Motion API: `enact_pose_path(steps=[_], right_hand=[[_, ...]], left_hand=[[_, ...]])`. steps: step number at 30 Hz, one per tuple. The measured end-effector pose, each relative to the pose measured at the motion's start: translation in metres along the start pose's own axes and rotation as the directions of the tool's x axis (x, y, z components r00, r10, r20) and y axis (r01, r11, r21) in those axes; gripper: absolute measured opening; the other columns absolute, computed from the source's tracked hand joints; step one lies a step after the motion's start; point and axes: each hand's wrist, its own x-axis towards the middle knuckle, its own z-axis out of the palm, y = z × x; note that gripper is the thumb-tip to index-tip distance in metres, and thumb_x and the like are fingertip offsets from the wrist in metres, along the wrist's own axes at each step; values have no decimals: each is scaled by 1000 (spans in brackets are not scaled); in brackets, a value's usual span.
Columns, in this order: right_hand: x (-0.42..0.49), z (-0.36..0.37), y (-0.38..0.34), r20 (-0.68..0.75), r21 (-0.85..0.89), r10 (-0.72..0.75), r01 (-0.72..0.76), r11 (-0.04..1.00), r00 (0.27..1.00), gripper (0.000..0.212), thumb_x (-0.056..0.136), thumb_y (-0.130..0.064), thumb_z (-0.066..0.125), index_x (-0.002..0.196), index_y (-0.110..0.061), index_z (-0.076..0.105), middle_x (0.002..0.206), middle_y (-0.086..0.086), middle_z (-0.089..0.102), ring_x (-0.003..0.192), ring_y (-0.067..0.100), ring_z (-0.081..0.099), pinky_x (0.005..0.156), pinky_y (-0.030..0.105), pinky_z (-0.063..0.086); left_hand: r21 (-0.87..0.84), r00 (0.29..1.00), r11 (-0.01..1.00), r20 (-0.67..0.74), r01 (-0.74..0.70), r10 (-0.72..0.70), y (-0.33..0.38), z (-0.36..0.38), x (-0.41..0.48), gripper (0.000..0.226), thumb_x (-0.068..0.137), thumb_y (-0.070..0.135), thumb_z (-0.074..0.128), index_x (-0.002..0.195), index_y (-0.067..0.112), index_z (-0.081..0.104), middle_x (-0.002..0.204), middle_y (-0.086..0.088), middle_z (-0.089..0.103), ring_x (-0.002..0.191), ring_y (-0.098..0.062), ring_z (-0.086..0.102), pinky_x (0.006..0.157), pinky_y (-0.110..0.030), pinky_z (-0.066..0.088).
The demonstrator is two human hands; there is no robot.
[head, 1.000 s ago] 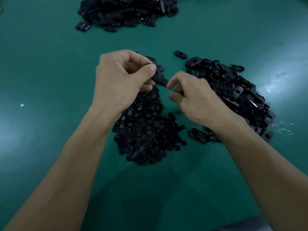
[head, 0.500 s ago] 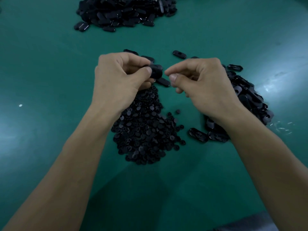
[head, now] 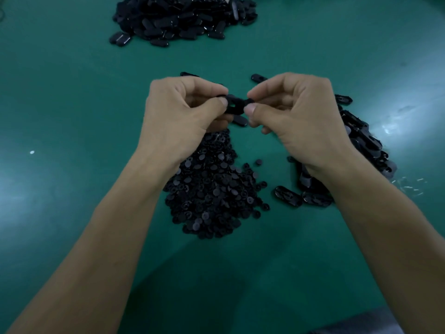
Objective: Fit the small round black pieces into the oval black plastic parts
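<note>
Left hand (head: pixel 183 116) and right hand (head: pixel 296 116) both pinch one oval black part (head: pixel 234 104) — smooth plastic; dull-glossy.

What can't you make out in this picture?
Head view:
Held black part: blurred, ends covered by left hand and right hand; whether a round piece is seated cannot be told.
Far pile: cut off by the top edge.
Oval parts pile: partly behind the right hand.
Round pieces pile: upper end under the left hand.

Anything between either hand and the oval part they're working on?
Nothing visible. The left hand and right hand both pinch the oval part directly, above the pile of round pieces. Whether a round piece is seated is too dark to tell.
</note>
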Motion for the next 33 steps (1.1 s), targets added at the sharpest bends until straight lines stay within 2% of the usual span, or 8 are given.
enact_pose_path(steps=[3, 7, 14, 18, 20, 24, 29, 33], right_hand=[[1, 3, -1, 1, -22, -24, 24, 999, 1000, 16, 85, -12, 80, 83, -26, 73, 71, -8, 75, 69, 7, 72, 64, 18, 53], [2, 6, -2, -20, -61, -44, 43, 997, 999, 13, 84, -18, 81, 84, -30, 77, 73, -15, 74, 70, -1, 68, 67, 15, 51], [4, 6, -5, -21, -113, -51, 48, 992, 998, 15, 90, -13, 73, 90, -28, 76, 69, -13, 70, 64, -3, 64, 62, 12, 47], [4, 7, -6, -8, -130, -61, 60, 990, 998, 17, 90, -14, 73, 93, -31, 69, 78, -9, 72, 73, 3, 69, 70, 20, 55], [3, 7, -5, 4, -128, -53, 53, 990, 999, 22, 91, -15, 72, 95, -33, 59, 79, -4, 72, 72, 10, 69, 67, 24, 55], [2, 7, -5, 16, -162, -79, 81, 983, 997, 32, 92, -12, 69, 92, -32, 45, 79, 1, 71, 67, 11, 64, 61, 18, 47], [1, 7, -6, 13, -159, -71, 72, 985, 997, 32, 92, -11, 67, 89, -31, 42, 82, 2, 68, 59, 0, 52, 56, 14, 42], [1, 7, -6, -23, -146, -65, 61, 987, 998, 32, 91, -11, 66, 87, -31, 41, 85, 6, 69, 65, 10, 58, 64, 25, 51]], left_hand=[[-20, 1000, 1000, -8, -3, 3, 0, -1, 0, 9, 90, 0, 71, 90, 8, 74, 83, -11, 78, 77, -24, 78, 70, -27, 61], [-10, 999, 1000, 24, -24, 24, 0, 0, 0, 10, 90, 1, 71, 89, 10, 74, 82, -9, 78, 77, -23, 78, 70, -27, 62], [8, 996, 998, 64, -69, 69, -2, 1, -1, 13, 90, -1, 70, 90, 11, 73, 78, -2, 78, 76, -19, 78, 71, -27, 62], [15, 995, 997, 65, -77, 76, -1, 1, -2, 13, 90, -1, 71, 90, 12, 74, 80, -6, 78, 77, -22, 78, 73, -30, 63], [19, 995, 997, 54, -79, 78, -1, 1, -1, 15, 89, -1, 71, 88, 14, 75, 81, -8, 78, 78, -24, 78, 73, -31, 63], [51, 994, 994, 62, -98, 94, -1, 2, -2, 18, 89, -1, 72, 87, 17, 75, 80, -6, 78, 78, -23, 77, 74, -32, 63], [36, 994, 994, 57, -98, 96, 0, 2, -1, 19, 90, -3, 71, 86, 16, 74, 79, -4, 78, 77, -21, 78, 72, -27, 61], [15, 995, 996, 55, -85, 84, -1, 2, -1, 17, 91, -2, 70, 89, 14, 74, 84, -8, 78, 79, -22, 78, 72, -27, 62]])
